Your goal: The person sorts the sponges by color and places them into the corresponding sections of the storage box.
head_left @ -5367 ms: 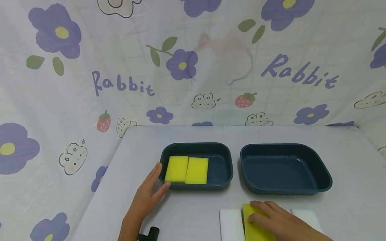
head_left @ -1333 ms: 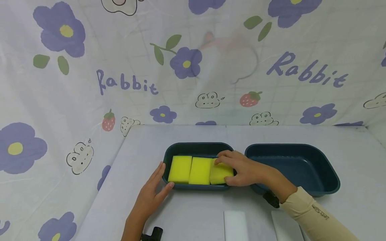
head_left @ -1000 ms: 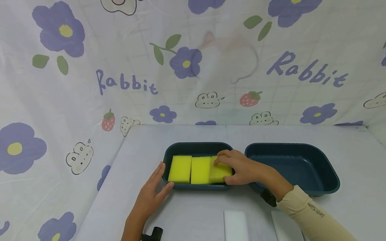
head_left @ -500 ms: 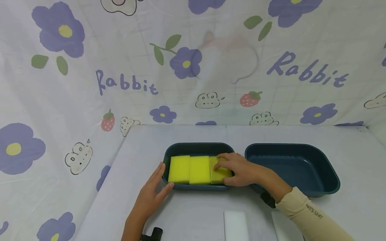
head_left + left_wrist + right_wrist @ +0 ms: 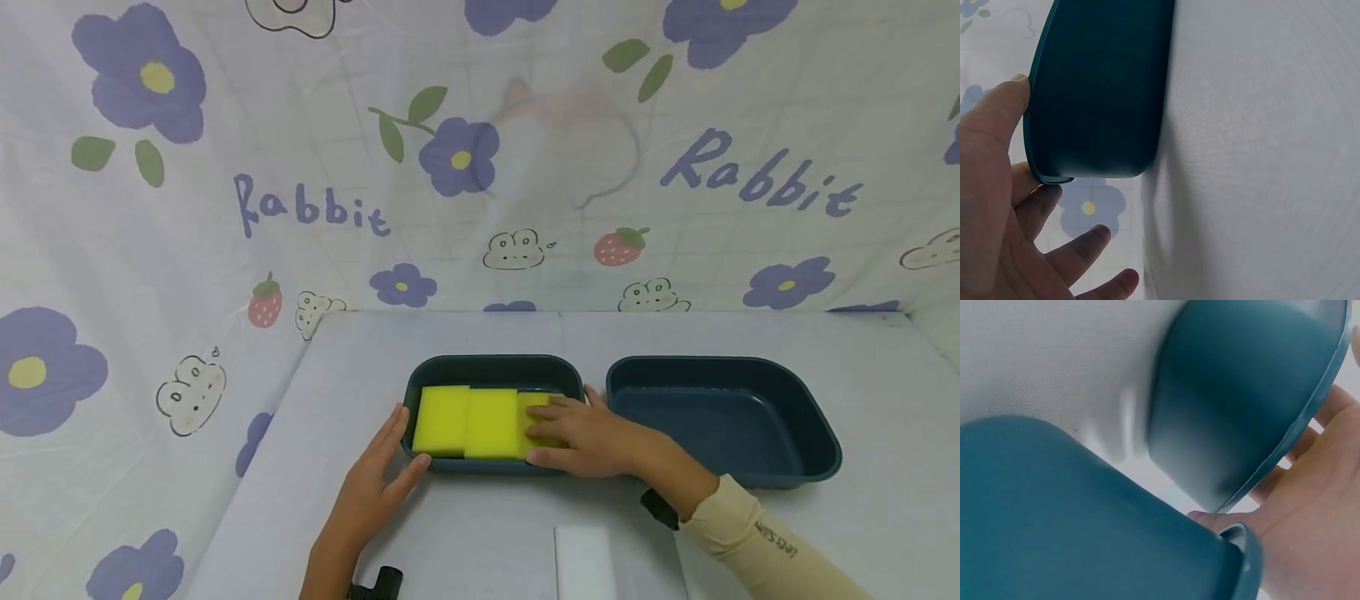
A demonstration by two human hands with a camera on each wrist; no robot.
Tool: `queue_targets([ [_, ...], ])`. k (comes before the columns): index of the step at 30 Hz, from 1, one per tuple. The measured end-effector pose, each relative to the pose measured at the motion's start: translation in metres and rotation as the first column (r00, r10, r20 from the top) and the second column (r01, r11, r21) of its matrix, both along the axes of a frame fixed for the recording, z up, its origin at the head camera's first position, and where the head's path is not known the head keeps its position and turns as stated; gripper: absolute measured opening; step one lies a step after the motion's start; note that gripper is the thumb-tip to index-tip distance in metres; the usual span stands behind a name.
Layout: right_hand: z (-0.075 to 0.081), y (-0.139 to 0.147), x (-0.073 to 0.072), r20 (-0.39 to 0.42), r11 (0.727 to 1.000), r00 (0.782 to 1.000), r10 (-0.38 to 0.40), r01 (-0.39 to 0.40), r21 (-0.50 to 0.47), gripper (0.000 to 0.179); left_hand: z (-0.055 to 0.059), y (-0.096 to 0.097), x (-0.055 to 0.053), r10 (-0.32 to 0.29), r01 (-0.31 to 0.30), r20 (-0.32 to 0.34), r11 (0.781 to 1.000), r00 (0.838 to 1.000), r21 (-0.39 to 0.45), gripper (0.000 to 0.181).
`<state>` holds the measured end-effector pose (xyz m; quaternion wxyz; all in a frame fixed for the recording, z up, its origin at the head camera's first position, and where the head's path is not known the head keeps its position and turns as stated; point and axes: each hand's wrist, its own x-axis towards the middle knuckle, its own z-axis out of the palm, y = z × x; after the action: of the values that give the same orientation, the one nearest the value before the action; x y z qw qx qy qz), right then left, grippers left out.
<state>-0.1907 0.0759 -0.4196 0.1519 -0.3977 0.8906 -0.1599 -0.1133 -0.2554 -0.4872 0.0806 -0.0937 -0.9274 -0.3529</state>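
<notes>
Three yellow sponges stand side by side in the left dark teal bin (image 5: 495,371): a left sponge (image 5: 441,421), a middle sponge (image 5: 492,423) and a right sponge (image 5: 534,400). My left hand (image 5: 375,475) rests against the bin's near left corner, thumb at the front rim and fingertips at the left side. In the left wrist view its thumb touches the bin's rim (image 5: 1030,94), the other fingers spread loosely. My right hand (image 5: 600,437) reaches over the bin's right end, its fingers extended across the right sponge and partly covering it. The right wrist view hides the sponges behind the bin walls.
A second dark teal bin (image 5: 720,379) stands right of the first, under my right forearm, with a narrow gap between. Nearer me lie a white block (image 5: 585,562) and another white piece (image 5: 701,579), partly hidden by my sleeve. A patterned curtain (image 5: 525,167) hangs behind the table.
Earliest, my right hand held a yellow sponge near the front; it now sits third in the left bin. Since half a second ago, the right fingers have straightened over it. The left hand stays put.
</notes>
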Motion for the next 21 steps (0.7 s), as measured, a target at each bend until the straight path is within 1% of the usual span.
queue_targets([
  [6, -0.001, 0.001, 0.003, -0.001, 1.000, 1.000, 0.004, -0.004, -0.003, 0.057, 0.000, 0.000, 0.001, 0.001, -0.001, -0.007, 1.000, 1.000, -0.002, 0.077],
  [11, 0.001, 0.005, 0.008, 0.000, 0.998, 0.999, 0.034, -0.034, -0.045, 0.055, 0.001, 0.000, 0.002, 0.008, -0.008, -0.015, 1.000, 1.000, -0.007, 0.076],
  [14, 0.006, 0.011, 0.014, -0.007, 0.993, 0.999, 0.047, -0.048, -0.103, 0.054, 0.002, 0.000, 0.002, 0.009, -0.009, -0.016, 1.000, 1.000, -0.004, 0.076],
  [17, 0.011, 0.022, 0.021, 0.001, 0.980, 0.999, 0.046, -0.045, -0.191, 0.051, 0.001, -0.001, 0.001, 0.008, -0.008, -0.013, 1.000, 1.000, -0.003, 0.076],
  [19, 0.013, 0.032, 0.027, 0.014, 0.969, 0.999, 0.030, -0.025, -0.247, 0.047, 0.001, 0.000, 0.001, 0.007, -0.007, -0.005, 1.000, 1.000, 0.002, 0.076],
  [21, 0.015, 0.045, 0.033, 0.031, 0.957, 1.000, -0.005, 0.014, -0.290, 0.044, 0.000, 0.000, 0.001, 0.006, -0.006, 0.000, 1.000, 1.000, 0.002, 0.076],
])
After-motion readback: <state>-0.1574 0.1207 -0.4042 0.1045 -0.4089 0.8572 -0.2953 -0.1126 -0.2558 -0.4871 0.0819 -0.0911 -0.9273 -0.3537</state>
